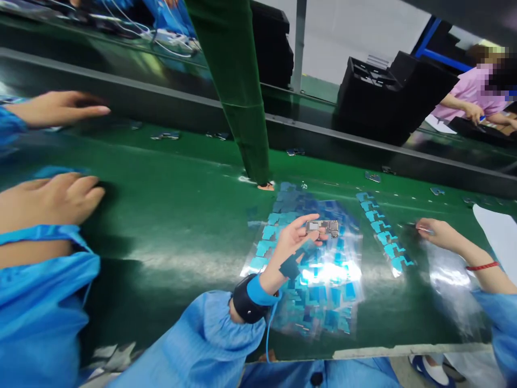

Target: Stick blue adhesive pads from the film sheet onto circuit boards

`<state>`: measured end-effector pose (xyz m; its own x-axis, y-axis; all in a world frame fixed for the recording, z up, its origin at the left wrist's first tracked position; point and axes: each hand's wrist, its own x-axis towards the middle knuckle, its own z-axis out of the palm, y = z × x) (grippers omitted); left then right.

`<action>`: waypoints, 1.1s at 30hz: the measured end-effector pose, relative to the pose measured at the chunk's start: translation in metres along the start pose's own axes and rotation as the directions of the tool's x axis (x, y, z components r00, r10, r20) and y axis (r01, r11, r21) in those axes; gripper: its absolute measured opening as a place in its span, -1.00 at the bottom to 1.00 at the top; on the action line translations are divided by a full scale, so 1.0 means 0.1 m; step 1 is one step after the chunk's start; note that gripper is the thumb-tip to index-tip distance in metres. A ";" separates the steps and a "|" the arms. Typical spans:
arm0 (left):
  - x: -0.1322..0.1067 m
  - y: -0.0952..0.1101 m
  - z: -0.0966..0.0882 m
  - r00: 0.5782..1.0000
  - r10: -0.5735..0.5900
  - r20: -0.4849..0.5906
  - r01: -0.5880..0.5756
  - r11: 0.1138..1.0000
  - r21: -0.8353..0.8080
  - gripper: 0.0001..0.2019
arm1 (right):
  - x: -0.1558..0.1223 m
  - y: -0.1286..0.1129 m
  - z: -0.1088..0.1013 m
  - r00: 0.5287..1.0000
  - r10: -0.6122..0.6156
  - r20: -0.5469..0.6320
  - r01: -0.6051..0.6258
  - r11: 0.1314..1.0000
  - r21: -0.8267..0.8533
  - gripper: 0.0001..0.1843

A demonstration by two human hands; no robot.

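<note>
My left hand (291, 243) is raised over a clear sheet of several blue stickers (323, 291) and pinches a small metal circuit part (322, 227) between thumb and fingers. A dark blue sticker (290, 267) clings near that wrist, just above a black wrist strap (244, 305). My right hand (438, 233), with a red string at the wrist, grips a thin pointed tool, apparently tweezers (416, 227). Its tip is beside a strip of blue stickers (383, 233) on the green mat (173, 215).
A co-worker's two hands (54, 109) (50, 200) in blue sleeves rest on the mat at the left. A green post (238, 91) rises from the mat's middle. Small parts (165, 136) lie along the belt behind. Black trays (371, 91) and a person in pink (470, 94) are at the back right.
</note>
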<state>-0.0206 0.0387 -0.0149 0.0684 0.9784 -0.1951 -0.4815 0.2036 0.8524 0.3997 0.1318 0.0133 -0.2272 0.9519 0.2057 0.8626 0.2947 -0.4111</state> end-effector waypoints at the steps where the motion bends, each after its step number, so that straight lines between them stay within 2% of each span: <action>1: 0.00 0.01 0.00 1.000 -0.010 -0.009 0.010 1.000 -0.005 -0.48 | -0.01 -0.01 -0.01 1.000 -0.004 0.023 0.005 1.000 -0.021 -0.91; 3: -0.01 0.01 0.01 0.999 -0.020 -0.039 0.019 0.999 -0.032 -0.52 | -0.02 -0.15 -0.04 0.998 -0.020 0.052 0.024 0.997 -0.068 -0.84; 4: -0.02 0.01 0.01 0.998 -0.019 -0.059 0.016 0.999 -0.047 -0.53 | -0.02 -0.29 -0.04 0.999 -0.029 0.042 0.033 0.996 -0.086 -0.82; 6: -0.02 -0.01 0.02 0.994 0.003 -0.112 -0.011 0.998 -0.069 -0.55 | -0.05 -0.73 0.03 0.997 -0.057 0.053 0.061 0.996 -0.070 -0.84; 8: -0.01 -0.03 0.02 0.980 0.062 -0.188 -0.078 0.994 -0.080 -0.56 | -0.13 -1.32 0.23 0.989 -0.053 0.136 0.031 0.986 0.161 -0.86; 9: 0.00 -0.04 0.02 0.968 0.100 -0.229 -0.121 0.989 -0.080 -0.57 | -0.17 -1.64 0.37 0.969 -0.049 0.242 -0.032 0.946 0.322 -0.84; 10: 0.01 -0.05 0.01 0.952 0.142 -0.272 -0.169 0.983 -0.078 -0.58 | -0.23 -1.95 0.53 0.927 -0.057 0.370 -0.133 0.873 0.468 -0.80; 12: 0.05 -0.06 -0.03 0.907 0.226 -0.354 -0.265 0.962 -0.064 -0.60 | -0.33 -2.47 0.85 0.827 -0.087 0.556 -0.377 0.646 0.663 -0.73; 13: 0.07 -0.06 -0.05 0.884 0.263 -0.387 -0.306 0.951 -0.051 -0.61 | -0.37 -2.67 0.99 0.775 -0.105 0.623 -0.487 0.528 0.696 -0.69; 14: 0.09 -0.06 -0.07 0.860 0.297 -0.414 -0.343 0.939 -0.038 -0.61 | -0.40 -2.83 1.11 0.743 -0.101 0.662 -0.569 0.426 0.703 -0.64; 16: 0.12 -0.05 -0.11 0.819 0.355 -0.451 -0.404 0.915 -0.014 -0.61 | -0.43 -3.02 1.26 0.692 -0.070 0.719 -0.678 0.281 0.680 -0.58; 20: 0.11 -0.03 -0.12 0.769 0.434 -0.470 -0.484 0.875 0.017 -0.63 | -0.43 -3.13 1.33 0.641 0.004 0.767 -0.759 0.152 0.633 -0.54; 23: 0.07 -0.01 -0.08 0.754 0.468 -0.462 -0.515 0.857 0.028 -0.67 | -0.45 -3.15 1.31 0.649 0.026 0.760 -0.759 0.084 0.645 -0.56; 27: 0.07 0.01 -0.04 0.749 0.482 -0.454 -0.527 0.849 0.033 -0.71 | -0.50 -3.16 1.32 0.723 0.069 0.687 -0.690 0.067 0.720 -0.61; 30: 0.09 0.01 -0.05 0.767 0.448 -0.460 -0.493 0.870 0.024 -0.70 | -0.55 -3.14 1.35 0.808 0.110 0.579 -0.589 0.131 0.797 -0.68; 33: 0.12 0.01 -0.07 0.787 0.404 -0.466 -0.450 0.893 0.015 -0.69 | -0.60 -3.10 1.34 0.933 0.129 0.337 -0.360 0.301 0.883 -0.80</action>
<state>-0.0265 0.0505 -0.0196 -0.5480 0.8357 -0.0348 -0.4475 -0.2578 0.8563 0.0849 -0.0056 0.0091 -0.2528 0.9542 -0.1601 -0.0573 -0.1799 -0.9820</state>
